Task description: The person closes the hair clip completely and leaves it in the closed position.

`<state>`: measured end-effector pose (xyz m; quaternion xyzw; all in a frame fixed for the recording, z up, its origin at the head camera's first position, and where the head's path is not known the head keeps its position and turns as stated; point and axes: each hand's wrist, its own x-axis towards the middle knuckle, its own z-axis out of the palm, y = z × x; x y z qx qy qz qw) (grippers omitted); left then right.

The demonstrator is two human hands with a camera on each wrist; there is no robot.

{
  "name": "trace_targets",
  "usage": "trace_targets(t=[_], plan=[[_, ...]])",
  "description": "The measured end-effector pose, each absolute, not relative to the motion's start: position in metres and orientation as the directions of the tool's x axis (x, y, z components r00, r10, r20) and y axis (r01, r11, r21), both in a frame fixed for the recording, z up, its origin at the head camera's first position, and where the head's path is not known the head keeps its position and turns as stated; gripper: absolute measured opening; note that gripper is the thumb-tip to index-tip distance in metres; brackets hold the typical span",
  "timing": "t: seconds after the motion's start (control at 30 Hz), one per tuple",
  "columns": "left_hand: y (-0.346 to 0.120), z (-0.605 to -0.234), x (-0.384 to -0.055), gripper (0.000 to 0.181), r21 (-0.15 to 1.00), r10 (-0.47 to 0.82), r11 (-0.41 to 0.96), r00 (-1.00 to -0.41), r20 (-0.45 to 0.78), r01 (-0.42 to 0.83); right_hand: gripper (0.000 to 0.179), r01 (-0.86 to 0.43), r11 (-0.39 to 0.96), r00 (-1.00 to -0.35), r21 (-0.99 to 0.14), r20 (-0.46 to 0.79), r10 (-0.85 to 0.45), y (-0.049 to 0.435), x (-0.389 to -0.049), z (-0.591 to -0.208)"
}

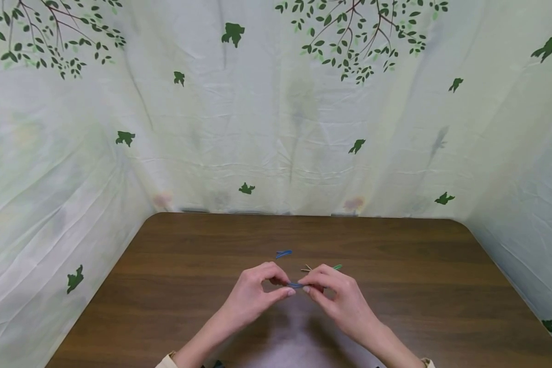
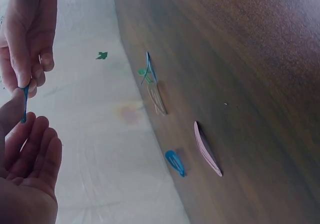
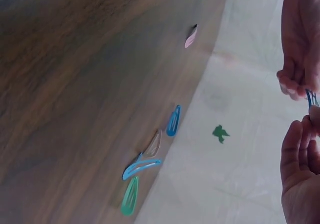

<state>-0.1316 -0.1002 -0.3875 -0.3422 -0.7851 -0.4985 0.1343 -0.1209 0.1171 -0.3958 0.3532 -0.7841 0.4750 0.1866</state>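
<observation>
A blue snap hair clip (image 1: 296, 285) is held level between my two hands above the table. My left hand (image 1: 259, 290) pinches one end with thumb and fingertips. My right hand (image 1: 338, 292) pinches the other end the same way, so both ends are partly hidden. In the left wrist view the held clip (image 2: 24, 105) shows as a thin edge, and in the right wrist view only part of the clip (image 3: 311, 98) is visible.
On the brown wooden table (image 1: 188, 245) lie a blue clip (image 1: 283, 253), a pink clip (image 2: 207, 149), a beige clip (image 3: 154, 144), a light blue clip (image 3: 141, 168) and a green clip (image 3: 130, 196). The beige, light blue and green ones cluster together. A patterned cloth (image 1: 276, 128) hangs behind.
</observation>
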Motion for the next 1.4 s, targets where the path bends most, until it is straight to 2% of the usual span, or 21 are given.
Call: trace_targets(t=[0.13,0.3,0.63,0.8,1.0,1.13,1.4], plan=[[-0.104,-0.400,-0.140,0.017,0.672,0.416,0.254,-0.706,0.574,0.696,0.026,-0.732,0.280,-0.680,-0.621,0.636,-0.365,0.112,-0.112,-0.380],[-0.105,-0.408,-0.144,0.019,0.666,0.402,0.248,-0.700,0.590,0.704,0.025,-0.706,0.268,-0.706,-0.656,0.615,-0.351,0.111,-0.114,-0.388],[-0.101,-0.412,-0.143,0.016,0.659,0.344,0.287,-0.717,0.606,0.695,0.017,-0.607,0.244,-0.789,-0.757,0.536,-0.299,0.108,-0.109,-0.380],[-0.100,-0.412,-0.143,0.015,0.653,0.329,0.308,-0.721,0.610,0.692,0.017,-0.590,0.254,-0.803,-0.766,0.524,-0.283,0.108,-0.113,-0.386],[-0.099,-0.410,-0.142,0.015,0.651,0.315,0.319,-0.725,0.613,0.689,0.025,-0.636,0.276,-0.770,-0.720,0.574,-0.278,0.112,-0.124,-0.409],[-0.097,-0.410,-0.142,0.015,0.643,0.305,0.317,-0.717,0.627,0.697,0.023,-0.682,0.314,-0.731,-0.661,0.630,-0.260,0.113,-0.126,-0.416],[-0.094,-0.407,-0.140,0.019,0.562,0.323,0.324,-0.647,0.690,0.761,0.023,-0.747,0.333,-0.654,-0.576,0.726,-0.213,0.110,-0.124,-0.418]])
